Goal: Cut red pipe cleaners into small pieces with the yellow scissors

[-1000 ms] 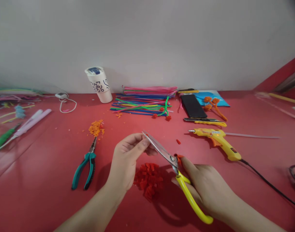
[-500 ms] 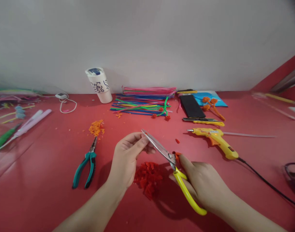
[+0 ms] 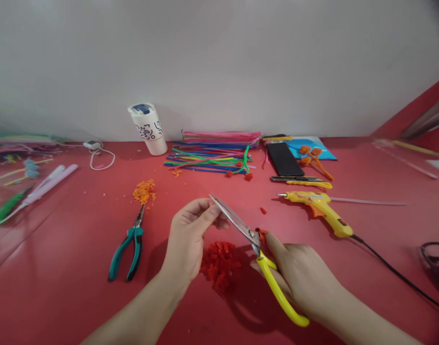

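My right hand [image 3: 306,280] grips yellow-handled scissors [image 3: 257,251], with the steel blades pointing up and left. My left hand [image 3: 190,237] is pinched at the blades, fingers closed on something too small to make out. Under both hands lies a heap of red cut pieces [image 3: 219,266] on the red table [image 3: 61,297]. A single red bit [image 3: 263,210] lies just beyond the blades.
Teal pliers [image 3: 128,247] and an orange heap of cuttings [image 3: 144,190] lie to the left. A yellow glue gun [image 3: 322,207] with a black cord, a yellow cutter [image 3: 302,181], a phone [image 3: 283,158], coloured pipe cleaners [image 3: 214,152] and a white cup [image 3: 149,128] lie beyond.
Both hands and the scissors have stayed almost in place; the view shifted slightly. Nothing was picked up or dropped.
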Tool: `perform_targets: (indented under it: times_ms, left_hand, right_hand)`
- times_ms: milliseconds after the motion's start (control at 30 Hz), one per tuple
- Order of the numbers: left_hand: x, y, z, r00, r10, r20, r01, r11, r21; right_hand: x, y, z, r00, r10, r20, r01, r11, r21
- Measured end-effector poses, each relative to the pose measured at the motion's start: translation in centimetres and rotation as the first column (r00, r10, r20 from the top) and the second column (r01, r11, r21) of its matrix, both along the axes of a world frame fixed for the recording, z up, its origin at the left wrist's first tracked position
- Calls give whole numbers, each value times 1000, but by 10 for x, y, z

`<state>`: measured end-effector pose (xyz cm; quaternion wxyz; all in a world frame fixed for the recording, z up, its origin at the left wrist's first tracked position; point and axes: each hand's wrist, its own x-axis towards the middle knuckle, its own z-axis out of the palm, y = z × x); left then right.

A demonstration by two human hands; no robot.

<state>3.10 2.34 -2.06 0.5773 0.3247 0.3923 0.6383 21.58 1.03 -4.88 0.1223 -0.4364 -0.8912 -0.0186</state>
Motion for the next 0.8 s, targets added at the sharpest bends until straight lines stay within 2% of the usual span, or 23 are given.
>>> perform_targets:
  times_ms: [200, 267, 333, 367, 433, 533, 600, 633, 733, 800]
  left_hand:
    - [0, 0, 0, 1000, -1, -11, 1, 1000, -6]
    - [-1, 0, 0, 1000, 1, -14, -1, 1000, -7]
    - [-1, -1, 0, 1000, -24, -16, 23, 1000, -18]
    - [-1, -1, 0, 998, -60, -18, 59, 998, -35]
    - [1, -3, 0, 982, -187, -20, 185, 979, -84]
    - [6, -6, -2, 917, -397, -29, 386, 906, -173]
    - [10, -8, -4, 870, -491, -39, 472, 854, -218]
    - [11, -8, -5, 850, -526, -41, 503, 831, -236]
    - [13, -10, -6, 805, -592, -40, 562, 782, -270]
    - [14, -11, -6, 801, -596, -64, 558, 780, -282]
  right_hand:
    - [2, 1, -5, 1000, -12, -5, 12, 999, -32]
    - [2, 2, -5, 999, -37, -25, 35, 995, -90]
    - [0, 4, -1, 989, -96, -108, 71, 974, -216]
    - [-1, 5, 2, 973, -138, -184, 75, 947, -311]
    - [-4, 7, 10, 890, -261, -374, 27, 848, -529]
    - [-11, 12, 21, 670, -480, -567, -130, 676, -726]
    - [-15, 15, 24, 563, -544, -622, -224, 624, -749]
    - [-16, 16, 25, 534, -561, -632, -262, 601, -755]
    - [-17, 18, 24, 515, -579, -633, -338, 541, -770]
    - [-15, 18, 23, 516, -582, -629, -345, 532, -774]
